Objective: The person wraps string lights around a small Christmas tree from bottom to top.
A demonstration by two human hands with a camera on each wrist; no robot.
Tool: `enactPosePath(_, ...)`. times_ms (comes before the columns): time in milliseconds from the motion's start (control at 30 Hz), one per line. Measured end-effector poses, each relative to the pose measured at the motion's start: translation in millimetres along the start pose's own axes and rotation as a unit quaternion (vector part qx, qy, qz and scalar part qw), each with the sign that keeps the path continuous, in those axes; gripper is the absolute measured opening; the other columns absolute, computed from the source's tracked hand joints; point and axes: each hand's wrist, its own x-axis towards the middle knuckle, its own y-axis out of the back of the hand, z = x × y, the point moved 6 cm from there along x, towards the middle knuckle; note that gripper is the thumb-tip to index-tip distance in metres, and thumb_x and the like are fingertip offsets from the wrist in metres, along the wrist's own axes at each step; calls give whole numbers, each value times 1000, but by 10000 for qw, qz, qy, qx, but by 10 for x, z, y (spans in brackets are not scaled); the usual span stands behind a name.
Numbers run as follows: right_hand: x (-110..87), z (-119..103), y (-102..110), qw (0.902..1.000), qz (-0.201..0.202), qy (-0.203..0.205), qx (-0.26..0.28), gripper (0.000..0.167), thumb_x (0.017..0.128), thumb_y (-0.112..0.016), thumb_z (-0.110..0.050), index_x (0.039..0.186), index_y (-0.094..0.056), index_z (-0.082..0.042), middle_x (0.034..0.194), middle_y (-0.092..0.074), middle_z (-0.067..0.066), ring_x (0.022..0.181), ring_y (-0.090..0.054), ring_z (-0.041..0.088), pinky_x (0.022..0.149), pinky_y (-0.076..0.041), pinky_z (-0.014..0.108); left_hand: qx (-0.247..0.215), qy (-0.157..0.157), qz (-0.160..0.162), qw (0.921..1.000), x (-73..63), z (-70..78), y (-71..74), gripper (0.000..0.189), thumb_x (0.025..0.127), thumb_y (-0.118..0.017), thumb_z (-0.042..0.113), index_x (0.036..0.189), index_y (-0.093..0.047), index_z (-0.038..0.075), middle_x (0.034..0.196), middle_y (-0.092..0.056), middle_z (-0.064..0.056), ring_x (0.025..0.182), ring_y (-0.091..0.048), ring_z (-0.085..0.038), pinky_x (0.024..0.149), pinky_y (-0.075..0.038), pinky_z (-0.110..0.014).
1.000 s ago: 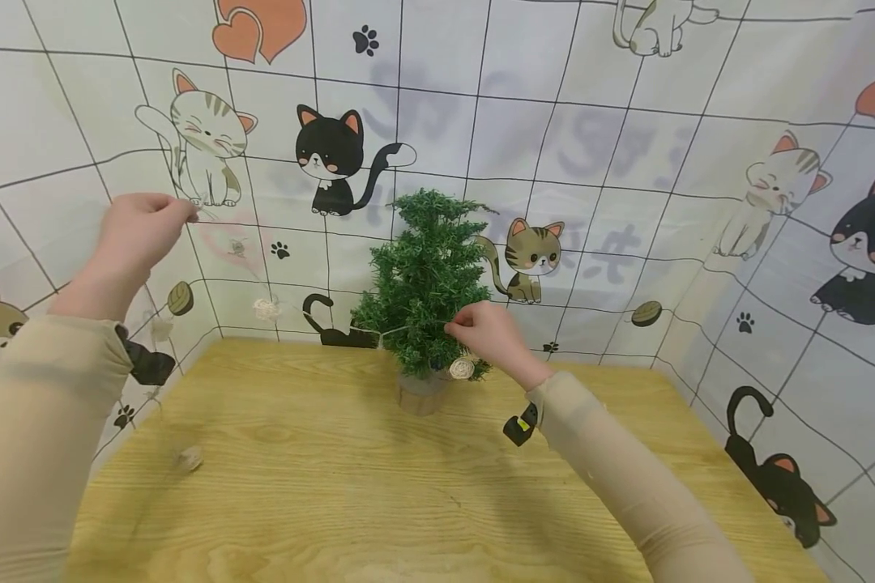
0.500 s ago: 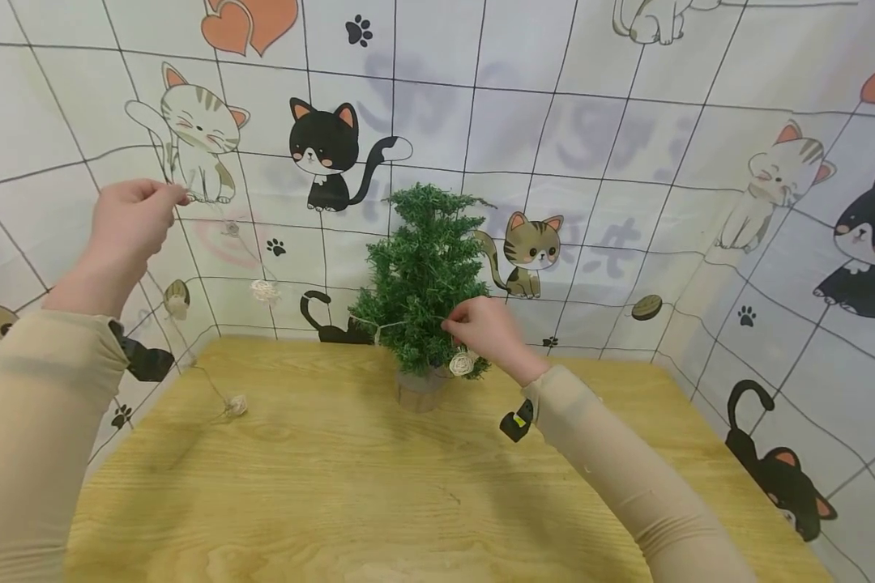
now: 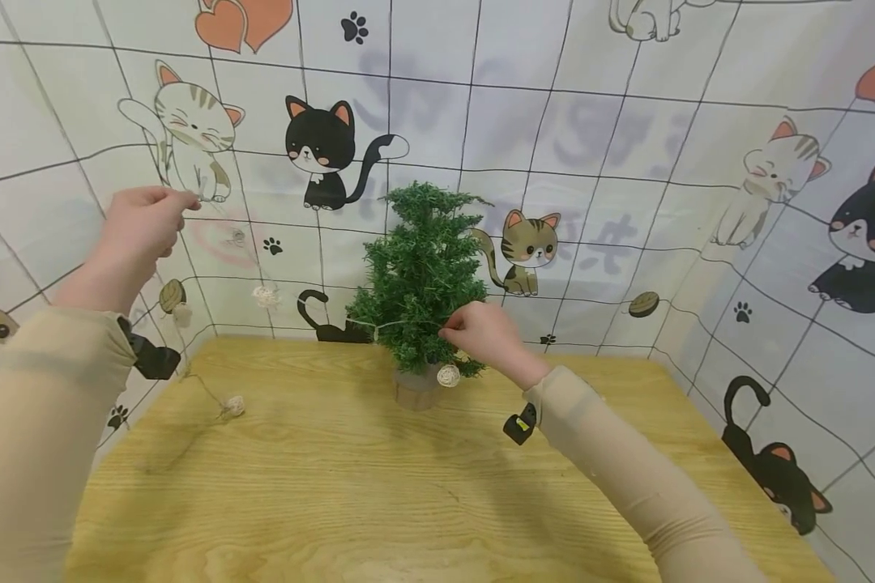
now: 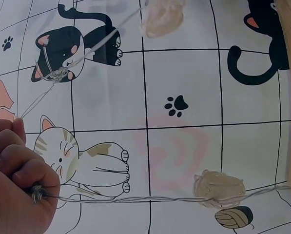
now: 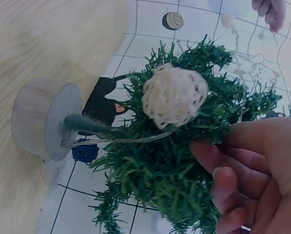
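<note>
A small green artificial tree (image 3: 419, 275) stands at the back of the table on a round wooden base (image 3: 416, 390). My left hand (image 3: 146, 223), raised at the left, pinches the thin wire of a string of woven balls. From its palm a second strand of wire (image 4: 150, 199) trails off. At the tree's lower right, my right hand (image 3: 488, 336) pinches the wire against the branches, its fingertips partly in the foliage. Just below hangs a white woven ball (image 5: 174, 96). Another white ball (image 3: 266, 296) hangs on the stretch between my hands.
Two more balls dangle below my left hand: one ball (image 3: 181, 314) in the air, one ball (image 3: 233, 405) low over the wooden tabletop (image 3: 379, 502). A dark blue ball (image 5: 85, 152) shows beside the tree's base. Cat-printed sheeting (image 3: 591, 138) walls the table.
My left hand rose slightly, then came down and right. The lowest dangling ball swung right and away from me. The ball under my right hand shifted a little left; that hand stayed nearly still.
</note>
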Motion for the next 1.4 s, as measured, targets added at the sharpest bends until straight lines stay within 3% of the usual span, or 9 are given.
enactPosePath(200, -12, -92, 24, 9989, -319, 318, -88, 18, 93, -66, -27, 95, -78, -14, 84, -72, -3, 58, -60, 6, 57, -50, 28, 127, 74, -79, 9999, -40, 44, -58, 28, 99, -48, 45, 108, -60, 22, 61, -41, 11, 45, -29, -9, 45, -27, -30)
enactPosePath(400, -21, -90, 121, 9982, -545, 260, -1, 18, 92, -68, -27, 99, -77, -13, 89, -72, -3, 67, -63, 6, 64, -53, 30, -193, -124, -243, 9994, -93, 148, -138, 27, 100, -49, 40, 108, -60, 17, 60, -42, 10, 46, -28, -9, 46, -28, -26)
enactPosePath(600, -50, -154, 308, 9993, -270, 262, 69, 19, 93, -67, -27, 98, -77, -12, 83, -71, -3, 67, -63, 9, 66, -53, 32, -566, -141, -493, 9971, -140, 199, -236, 27, 100, -51, 38, 110, -59, 14, 58, -40, 8, 46, -28, -11, 48, -25, -27)
enactPosePath(700, -85, -248, 429, 9994, 90, 311, 115, 20, 94, -65, -30, 93, -76, -13, 78, -69, -3, 65, -61, 11, 64, -51, 33, -1022, -216, -740, 9918, -190, 240, -303, 27, 100, -52, 35, 111, -57, 11, 54, -33, 7, 44, -23, -14, 48, -19, -31)
enactPosePath(833, -105, -439, 463, 9958, 137, 579, 698, 22, 95, -63, -32, 92, -75, -13, 75, -69, -1, 66, -63, 17, 62, -49, 34, -1970, -215, -1082, 9742, -273, 328, -403, 26, 100, -53, 28, 113, -53, 5, 54, -23, 4, 47, -14, -17, 48, -13, -32)
enactPosePath(933, -122, -616, 369, 9863, -106, 826, 1421, 20, 95, -64, -30, 97, -75, -14, 81, -71, 0, 72, -66, 20, 63, -51, 33, -2503, -213, -1334, 9587, -347, 414, -506, 24, 101, -53, 25, 112, -50, 3, 57, -20, 3, 50, -12, -17, 49, -10, -30)
enactPosePath(1133, -181, -979, 50, 9586, -686, 1138, 2518, 19, 94, -64, -24, 108, -72, -14, 92, -71, -3, 78, -67, 11, 71, -53, 30, -2878, -366, -1632, 9430, -516, 541, -751, 25, 104, -47, 25, 118, -46, 4, 60, -32, 5, 48, -20, -12, 48, -15, -26)
enactPosePath(1267, -189, -1119, -239, 9484, -1022, 1093, 2796, 29, 94, -65, -28, 119, -68, -14, 111, -69, -4, 95, -64, 3, 82, -50, 25, -2839, -396, -1692, 9430, -630, 562, -883, 27, 103, -47, 26, 121, -50, 6, 68, -44, 3, 51, -35, -12, 47, -29, -23)
enactPosePath(1400, -190, -1158, -561, 9332, -1353, 892, 3207, 47, 94, -65, -31, 135, -57, -10, 131, -60, 2, 109, -60, 8, 89, -48, 25, -2726, -374, -1812, 9442, -724, 590, -1001, 35, 101, -52, 31, 127, -52, 7, 79, -56, -1, 62, -53, -14, 53, -44, -23)
